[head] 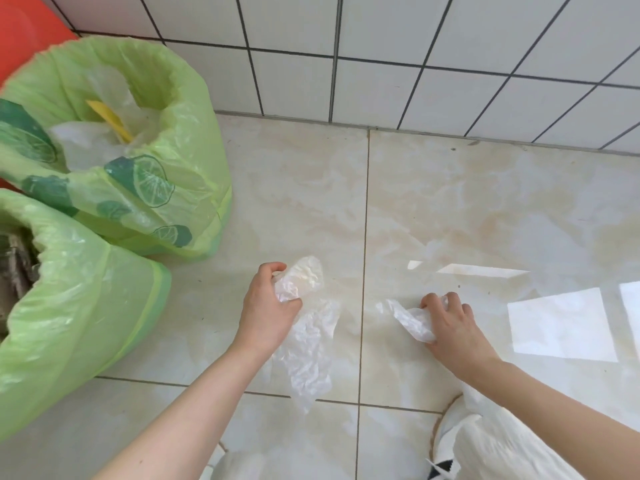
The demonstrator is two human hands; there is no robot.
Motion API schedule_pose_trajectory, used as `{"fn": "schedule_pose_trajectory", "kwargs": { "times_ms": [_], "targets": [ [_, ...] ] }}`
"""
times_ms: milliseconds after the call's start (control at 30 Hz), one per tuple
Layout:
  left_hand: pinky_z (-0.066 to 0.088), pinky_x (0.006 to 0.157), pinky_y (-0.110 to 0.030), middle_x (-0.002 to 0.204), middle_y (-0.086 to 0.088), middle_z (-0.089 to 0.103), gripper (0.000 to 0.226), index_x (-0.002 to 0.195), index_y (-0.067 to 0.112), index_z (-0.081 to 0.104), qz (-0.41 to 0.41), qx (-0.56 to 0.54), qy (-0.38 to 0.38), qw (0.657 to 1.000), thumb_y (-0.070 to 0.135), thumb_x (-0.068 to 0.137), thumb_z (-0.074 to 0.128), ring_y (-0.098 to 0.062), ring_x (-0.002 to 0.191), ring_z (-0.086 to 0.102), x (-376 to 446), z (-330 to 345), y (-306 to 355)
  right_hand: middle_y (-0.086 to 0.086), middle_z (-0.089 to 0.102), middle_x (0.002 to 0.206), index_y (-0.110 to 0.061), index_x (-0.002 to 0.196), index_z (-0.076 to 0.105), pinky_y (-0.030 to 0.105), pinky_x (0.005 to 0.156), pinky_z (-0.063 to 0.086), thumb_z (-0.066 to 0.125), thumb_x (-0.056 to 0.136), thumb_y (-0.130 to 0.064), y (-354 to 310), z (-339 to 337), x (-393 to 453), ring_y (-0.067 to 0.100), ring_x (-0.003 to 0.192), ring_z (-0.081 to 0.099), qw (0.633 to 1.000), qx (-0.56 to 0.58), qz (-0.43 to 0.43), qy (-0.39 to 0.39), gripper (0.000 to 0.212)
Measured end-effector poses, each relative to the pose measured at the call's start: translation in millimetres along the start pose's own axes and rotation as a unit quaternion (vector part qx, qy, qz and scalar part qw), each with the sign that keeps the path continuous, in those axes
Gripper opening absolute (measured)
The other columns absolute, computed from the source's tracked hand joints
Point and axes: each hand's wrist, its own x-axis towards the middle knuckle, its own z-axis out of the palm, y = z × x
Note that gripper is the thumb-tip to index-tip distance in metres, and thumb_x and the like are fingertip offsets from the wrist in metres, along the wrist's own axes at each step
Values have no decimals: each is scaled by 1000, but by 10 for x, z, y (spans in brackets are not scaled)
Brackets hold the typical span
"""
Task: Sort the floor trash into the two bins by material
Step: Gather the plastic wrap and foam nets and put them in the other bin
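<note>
My left hand (268, 306) grips a crumpled clear plastic bag (308, 341) whose loose end hangs toward the floor. My right hand (450, 320) is down at the floor tile, closed on a smaller clear plastic scrap (410, 317). Two bins lined with green bags stand at the left. The far bin (194, 140) holds clear plastic and a yellow strip. The near bin (104, 306) shows greyish contents, mostly hidden by its liner.
A white tiled wall (381, 57) meets the beige marble floor (450, 202) behind the hands. A red surface (20, 32) shows at the top left. My white trouser leg and shoe (460, 441) are at the bottom right. Bright window reflections lie on the floor at the right.
</note>
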Motion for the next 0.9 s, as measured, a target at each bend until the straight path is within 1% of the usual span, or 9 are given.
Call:
{"fn": "schedule_pose_trajectory", "kwargs": {
  "times_ms": [100,200,267,400,500,567,667,767,900],
  "targets": [
    [48,90,-41,121,-5,56,59,126,28,44,11,-18,11,1000,2,75,60,-29,109,55,9,-149,22,5,41,100,-17,116,45,31,68,40,57,81,-7,-208,-284,79,28,80,50,991,129,12,-17,38],
    [39,94,-27,130,1,47,68,135,33,39,46,-45,30,998,-4,80,54,-13,114,46,25,-341,146,3,45,95,-20,107,44,21,54,34,57,80,-6,-649,-725,230,18,73,49,975,223,-6,4,33],
    [33,97,-22,134,8,44,69,135,35,39,72,-64,58,994,-6,81,52,-5,119,41,52,-512,285,3,50,89,-21,97,42,22,50,33,56,77,-5,-1002,-1060,321,13,71,50,961,276,-28,23,29],
    [43,101,-39,128,3,50,66,126,38,46,130,-109,148,974,-7,78,51,-12,115,51,118,-907,620,-3,57,81,-20,93,49,23,54,43,55,74,-7,-1683,-1701,427,10,73,55,937,331,-88,75,23],
    [44,101,-40,123,0,52,59,122,37,47,186,-121,225,949,-2,79,55,-10,112,53,178,-1247,898,-7,51,70,-18,82,48,13,42,37,50,74,-9,-2153,-2057,504,6,63,50,918,350,-156,101,12],
    [46,97,-42,120,-2,54,49,119,34,50,198,-139,264,934,4,81,55,-13,107,56,240,-1506,1042,-7,49,65,-18,79,47,9,39,33,49,73,-8,-2437,-2229,564,6,58,47,905,367,-190,97,12],
    [48,92,-40,112,-9,56,35,107,27,54,195,-148,332,911,8,78,55,-18,98,56,350,-1897,1199,-9,47,66,-19,79,44,18,49,37,47,70,-10,-2826,-2407,695,11,60,49,884,394,-230,105,14],
    [48,88,-42,106,-15,58,30,91,31,52,191,-147,382,892,10,70,52,-28,95,56,519,-2269,1304,-11,50,73,-20,86,46,25,58,40,45,66,-15,-3183,-2541,858,13,70,54,849,442,-270,102,20],
    [49,86,-52,103,-15,61,25,79,39,47,181,-144,431,872,20,64,51,-34,94,58,779,-2725,1392,1,65,95,-12,111,55,33,71,56,53,73,-13,-3641,-2755,1153,17,87,65,799,538,-260,70,38]
  ]
}}
